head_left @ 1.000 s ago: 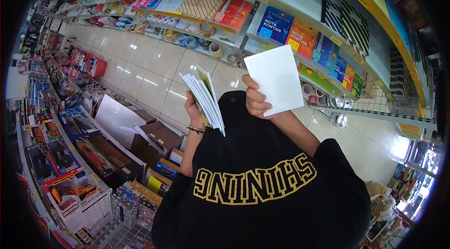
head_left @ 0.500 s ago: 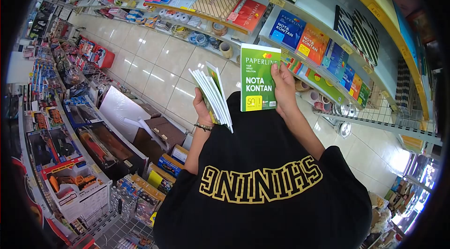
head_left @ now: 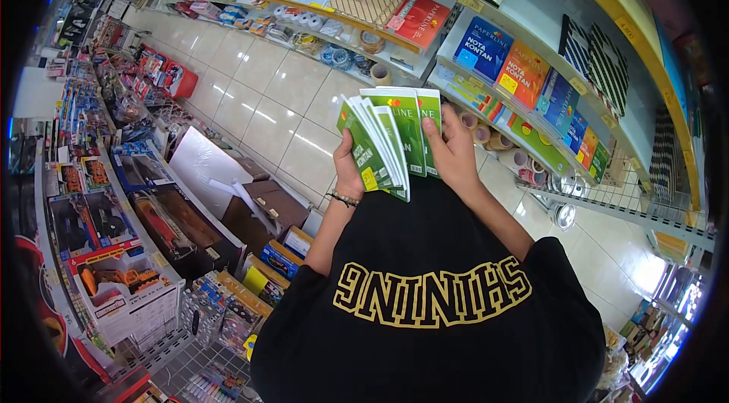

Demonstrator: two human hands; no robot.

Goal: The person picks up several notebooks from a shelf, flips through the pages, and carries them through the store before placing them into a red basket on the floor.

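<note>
Brought a rightmost pad [head_left: 430,149] inward since a moment ago, from apart to beside and partly behind a middle pad [head_left: 408,126], and turned the fanned pads [head_left: 363,151] from mostly white edges to green covers. Gripping the fanned pads by their outer side in the left hand [head_left: 348,168], curled closed around them; cannot tell the exact placement of the hidden fingers. Pinching the rightmost pad at its outer edge with the right hand [head_left: 456,149], thumb across the green cover, other fingers bent behind. Cannot tell which hand bears the middle pad. Keeping all of these pads upright and overlapping in a spread, above the black shirt [head_left: 425,251] with gold-outlined lettering and in front of the tiled floor [head_left: 285,92]. Wearing a dark bracelet [head_left: 344,198] on the left wrist. Facing a shelf with blue pads [head_left: 482,46] and orange pads [head_left: 522,69] up to the right, plus a red pad [head_left: 419,20] farther left. Showing, at the lower left, boxed toys [head_left: 121,281] near a leaning white panel [head_left: 201,168] and a brown box [head_left: 277,206]
</note>
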